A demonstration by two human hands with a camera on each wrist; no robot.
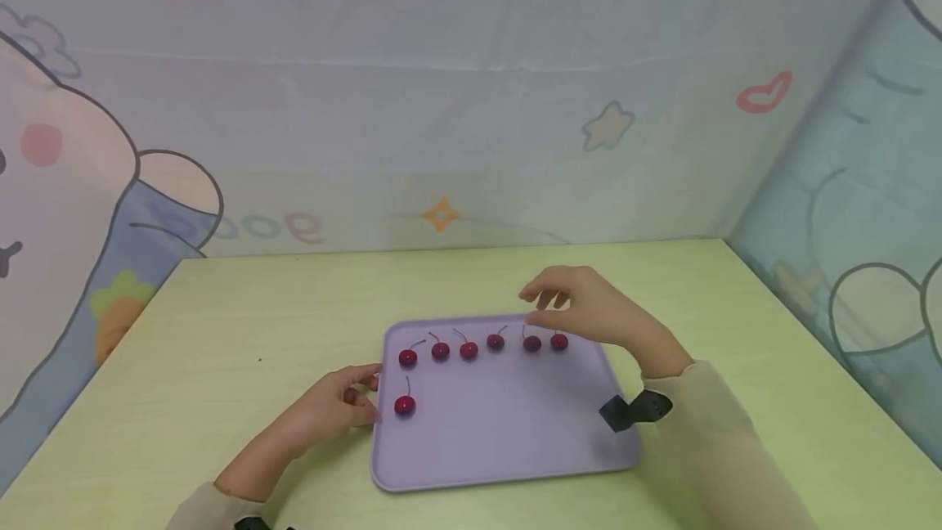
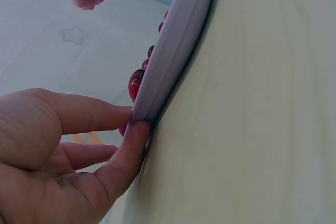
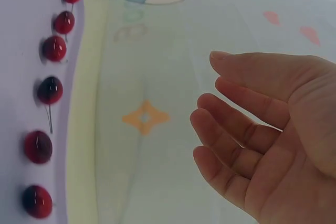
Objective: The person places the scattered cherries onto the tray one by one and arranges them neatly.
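A light purple tray [image 1: 508,432] lies on the table with several dark red cherries on it. Along its far side runs a row of stemmed cherries [image 1: 468,350], and one more cherry [image 1: 405,406] sits below the row's left end. At the tray's left edge, my left hand [image 1: 324,411] grips the rim; the left wrist view shows thumb and finger on that rim [image 2: 157,82]. Above the tray's far right corner hovers my right hand [image 1: 581,305], its fingers loosely bent and nothing between them. In the right wrist view it is apart from the cherries [image 3: 50,90].
The pale yellow-green table [image 1: 294,301] extends around the tray. Behind it hangs a printed cloth backdrop [image 1: 441,129], and another printed side panel [image 1: 846,252] stands at the right. A black strap [image 1: 636,410] crosses the right sleeve.
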